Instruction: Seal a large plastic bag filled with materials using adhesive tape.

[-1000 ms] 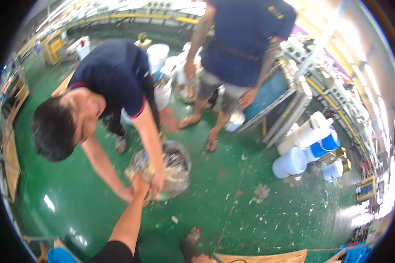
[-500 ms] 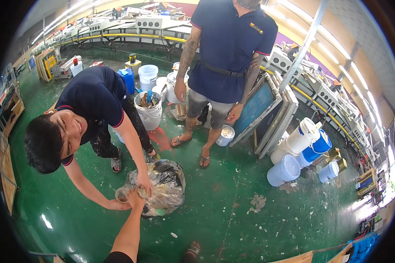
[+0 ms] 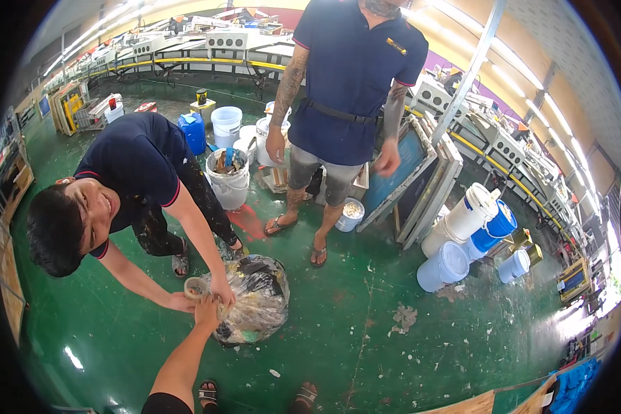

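My left hand (image 3: 205, 312) is closed at the gathered neck of a large clear plastic bag (image 3: 259, 303) stuffed with dark and pale rubbish, which sits on the floor. Its fingers are partly hidden by a co-worker's hands. That co-worker bends over from the left, with one hand (image 3: 223, 291) on the bag's neck. The other hand (image 3: 181, 302) is at a tan roll of tape (image 3: 196, 287), right beside my fingers. My right hand is out of view.
A second person (image 3: 352, 76) stands beyond the bag. Behind are a bucket of waste (image 3: 228, 185), a blue jerrycan (image 3: 193, 133) and leaning screen frames (image 3: 431, 186). Several lidded buckets (image 3: 443, 267) stand on the right. My sandalled feet (image 3: 208, 392) show at the lower edge.
The tape roll and the co-worker's hand at it have moved up beside the bag's neck. My left hand stays at the neck. The standing person's hand has lifted off the thigh.
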Demonstrator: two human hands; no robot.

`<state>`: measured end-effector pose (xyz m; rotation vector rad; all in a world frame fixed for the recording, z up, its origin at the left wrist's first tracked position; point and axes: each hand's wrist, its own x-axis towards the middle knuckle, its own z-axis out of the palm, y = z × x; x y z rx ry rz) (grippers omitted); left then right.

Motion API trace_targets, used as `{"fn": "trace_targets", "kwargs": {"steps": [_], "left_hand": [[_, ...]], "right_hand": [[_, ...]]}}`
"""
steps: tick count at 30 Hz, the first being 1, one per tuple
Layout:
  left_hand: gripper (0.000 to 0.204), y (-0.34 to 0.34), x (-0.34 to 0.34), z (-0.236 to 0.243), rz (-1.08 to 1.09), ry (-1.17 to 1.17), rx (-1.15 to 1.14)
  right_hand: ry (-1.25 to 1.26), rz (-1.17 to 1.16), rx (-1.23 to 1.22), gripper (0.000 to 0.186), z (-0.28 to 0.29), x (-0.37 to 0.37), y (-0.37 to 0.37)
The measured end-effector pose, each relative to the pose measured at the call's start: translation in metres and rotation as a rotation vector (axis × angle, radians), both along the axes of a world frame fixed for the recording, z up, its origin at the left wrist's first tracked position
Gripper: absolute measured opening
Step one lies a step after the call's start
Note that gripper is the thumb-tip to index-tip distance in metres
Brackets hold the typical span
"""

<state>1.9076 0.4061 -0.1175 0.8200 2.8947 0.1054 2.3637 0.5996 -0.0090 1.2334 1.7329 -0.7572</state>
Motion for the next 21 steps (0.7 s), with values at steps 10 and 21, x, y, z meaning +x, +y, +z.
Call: {"fn": "trace_targets", "kwargs": {"steps": [10,21], "left_hand": [[0.044,-0.013,-0.013,-0.009,-0.135,0.238,-0.091],[0.030,-0.009,-0.041,0.000,-0.272,0.215,-0.024]], "right_hand": [[0.040,-0.096,0.013,0.048,-0.019,0.007,-0.004],[0.042,0.232,0.137,0.064,-0.123,0.020,-0.007]]}}
